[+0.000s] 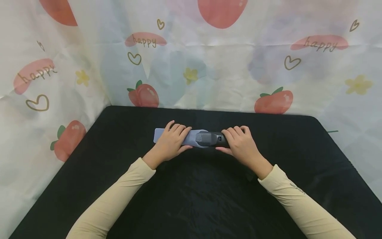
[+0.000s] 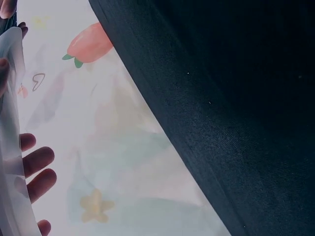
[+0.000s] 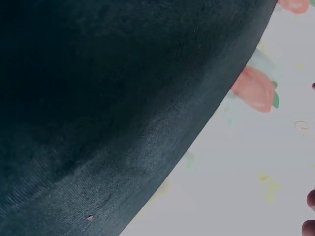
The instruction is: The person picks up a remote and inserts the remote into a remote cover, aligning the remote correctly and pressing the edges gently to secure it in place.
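Both hands hold one long, flat object level over the black table; its exact kind cannot be told. Its left part is a blue-grey piece (image 1: 193, 138), which looks translucent in the left wrist view. The right part is a black handle (image 1: 212, 138) with a small dark detail near the right hand. My left hand (image 1: 172, 139) grips the blue-grey piece, fingers over the far side and thumb along the near edge. In the left wrist view, its fingertips (image 2: 39, 161) show past the piece. My right hand (image 1: 241, 143) grips the black handle's end; only a few fingertips (image 3: 309, 228) enter the right wrist view.
A black cloth covers the table (image 1: 206, 192), with its far edge behind the hands. Pale curtains (image 1: 215, 73) printed with fruit, hearts and flowers stand behind and at both sides. Beige sleeves (image 1: 110, 199) cover both forearms.
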Motion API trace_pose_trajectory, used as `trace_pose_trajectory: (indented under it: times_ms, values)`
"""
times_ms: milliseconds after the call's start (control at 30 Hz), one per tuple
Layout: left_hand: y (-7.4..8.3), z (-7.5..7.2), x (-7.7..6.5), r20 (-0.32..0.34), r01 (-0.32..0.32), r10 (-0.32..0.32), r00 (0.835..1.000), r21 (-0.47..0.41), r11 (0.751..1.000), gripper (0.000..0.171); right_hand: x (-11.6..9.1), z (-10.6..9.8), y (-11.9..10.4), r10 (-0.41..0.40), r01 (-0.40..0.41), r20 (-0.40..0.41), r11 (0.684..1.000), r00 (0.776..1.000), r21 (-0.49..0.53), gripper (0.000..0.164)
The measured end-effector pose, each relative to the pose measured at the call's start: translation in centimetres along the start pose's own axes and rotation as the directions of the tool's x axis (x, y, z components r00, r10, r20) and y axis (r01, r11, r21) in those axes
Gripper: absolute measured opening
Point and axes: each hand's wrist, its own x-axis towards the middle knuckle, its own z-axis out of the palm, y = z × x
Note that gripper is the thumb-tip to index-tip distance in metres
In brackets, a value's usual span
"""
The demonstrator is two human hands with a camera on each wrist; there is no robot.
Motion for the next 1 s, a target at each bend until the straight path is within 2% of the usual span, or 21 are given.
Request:
trace_pose_trajectory:
  times_ms: [367, 600, 1000]
  values:
    - [0.2, 0.1, 0.0, -0.033, -0.041, 0.042, 0.999, 0.004, 0.999, 0.059, 0.0, 0.0, -0.1, -0.007, 0.007, 0.019, 1.000, 1.000, -0.024, 0.064]
    - [0.6, 0.4, 0.1, -0.047, -0.055, 0.055, 0.997, -0.012, 0.998, 0.057, -0.3, -0.1, -0.1, -0.002, 0.002, 0.046, 1.000, 0.999, 0.000, 0.063]
    - [1.0, 0.3, 0.5, -0.033, -0.067, 0.066, 0.997, -0.021, 0.998, 0.057, -0.3, 0.0, -0.1, 0.010, -0.010, 0.035, 1.000, 0.999, 0.005, 0.065]
